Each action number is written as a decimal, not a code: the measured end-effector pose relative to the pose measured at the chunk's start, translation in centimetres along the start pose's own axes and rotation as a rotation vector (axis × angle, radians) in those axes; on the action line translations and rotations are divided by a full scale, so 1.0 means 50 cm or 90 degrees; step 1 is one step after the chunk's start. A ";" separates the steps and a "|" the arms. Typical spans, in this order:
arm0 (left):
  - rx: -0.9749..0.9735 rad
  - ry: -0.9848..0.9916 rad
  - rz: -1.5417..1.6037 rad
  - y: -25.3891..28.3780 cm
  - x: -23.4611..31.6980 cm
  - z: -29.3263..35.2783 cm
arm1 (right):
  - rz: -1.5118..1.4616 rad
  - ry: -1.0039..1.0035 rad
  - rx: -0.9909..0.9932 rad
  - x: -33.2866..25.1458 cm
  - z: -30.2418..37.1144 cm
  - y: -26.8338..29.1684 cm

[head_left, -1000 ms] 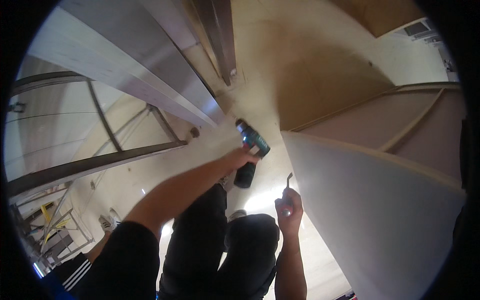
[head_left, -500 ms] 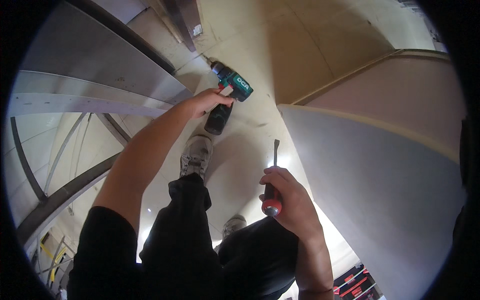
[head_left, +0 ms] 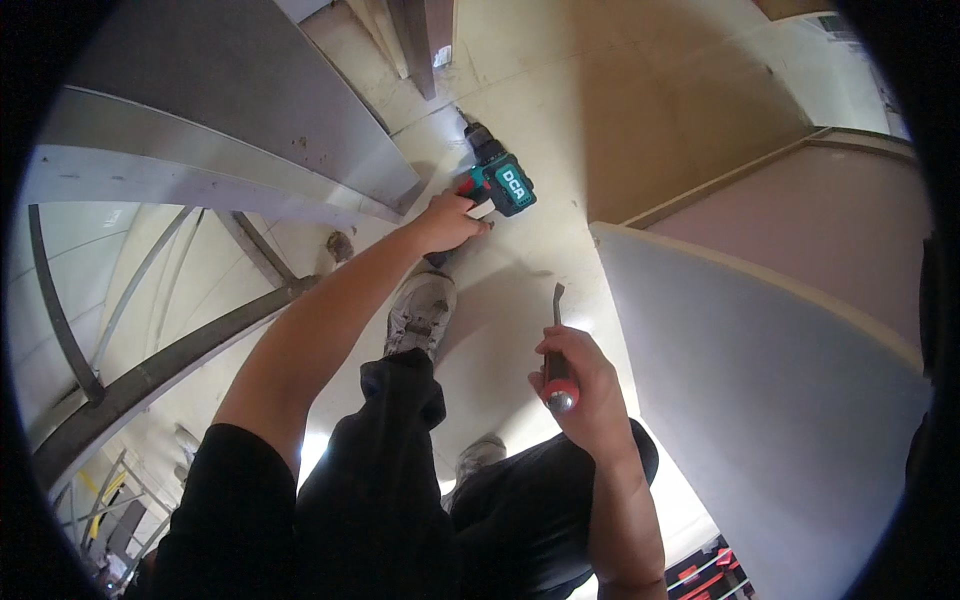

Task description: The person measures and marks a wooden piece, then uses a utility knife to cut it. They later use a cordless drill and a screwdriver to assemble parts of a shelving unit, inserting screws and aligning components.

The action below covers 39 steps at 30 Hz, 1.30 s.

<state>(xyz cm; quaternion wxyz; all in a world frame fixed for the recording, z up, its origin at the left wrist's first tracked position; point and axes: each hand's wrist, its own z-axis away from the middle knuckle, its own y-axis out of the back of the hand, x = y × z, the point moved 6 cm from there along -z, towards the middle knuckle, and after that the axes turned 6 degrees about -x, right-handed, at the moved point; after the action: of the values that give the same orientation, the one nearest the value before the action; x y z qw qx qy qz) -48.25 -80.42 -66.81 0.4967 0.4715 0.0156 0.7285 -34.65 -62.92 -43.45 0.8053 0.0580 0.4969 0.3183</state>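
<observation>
A green and black cordless drill [head_left: 514, 188] is beyond my front shoe, its bit pointing away and to the left. My left hand [head_left: 450, 224] is closed around its handle, hiding most of the grip. Whether the drill touches the floor I cannot tell. Held in my right hand [head_left: 588, 375] is a flat-head screwdriver [head_left: 561, 390] with a red and black handle. Its flat metal blade points away from me, above the floor, and my fingers wrap the handle.
A grey panel [head_left: 230, 90] and curved metal tubes [head_left: 150, 375] stand at the left. A large pale board [head_left: 760, 370] fills the right side. Upright posts [head_left: 415, 45] stand at the far end. Red and black items [head_left: 705, 575] lie at the lower right.
My left hand has closed around the drill's handle; the pale strip seen at that hand before no longer shows. The view has shifted, and the screwdriver remains in my right hand.
</observation>
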 end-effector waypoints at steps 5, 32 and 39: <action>0.229 -0.037 0.097 0.008 0.029 0.094 | 0.038 0.028 0.012 -0.001 -0.001 -0.002; 0.025 0.090 -0.047 -0.167 0.043 0.060 | 0.097 0.004 -0.021 0.065 0.005 -0.031; -0.119 0.146 0.578 -0.222 0.056 0.107 | 0.110 0.040 0.060 0.064 -0.005 -0.025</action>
<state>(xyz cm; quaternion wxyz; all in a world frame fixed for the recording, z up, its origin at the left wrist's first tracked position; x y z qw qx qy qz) -36.79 -75.10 -67.43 0.1635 0.3007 -0.2029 0.9174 -33.31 -62.15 -46.52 0.7556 0.1281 0.5291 0.3644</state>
